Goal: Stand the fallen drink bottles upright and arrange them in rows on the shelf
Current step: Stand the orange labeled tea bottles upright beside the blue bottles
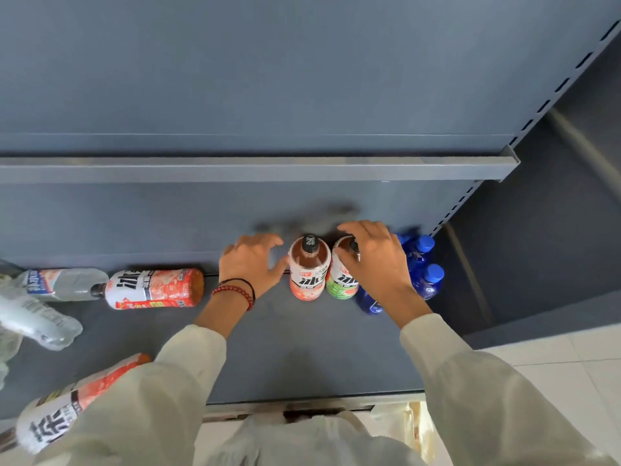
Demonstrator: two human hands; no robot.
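A: What stands upright on the shelf (302, 348)?

B: Two tea bottles, side by side and touching, near the back panel. The red-label tea bottle (309, 269) stands left; the green-label tea bottle (342, 279) stands right. Just right of them is a group of blue bottles (426, 270) with blue caps, also upright, at the right end of the shelf.

A: How are the hands placed?

B: The right hand (376, 260) is closed over the top of the green-label tea bottle, fingers curled about its cap and shoulder. The left hand (252, 260) is spread open just left of the red-label tea bottle, its thumb at the bottle's side; whether it touches cannot be told. A beaded bracelet (235, 292) and a dark cord circle the left wrist.

A: Which bottles lie fallen?

B: A red tea bottle (154, 289) lies on its side, well left of the left hand, cap pointing left. Beyond it, at the left edge, lie clear water bottles (40, 317). A second fallen tea bottle (60, 412) lies near the front left edge, partly hidden by the pale sleeve (168, 381).
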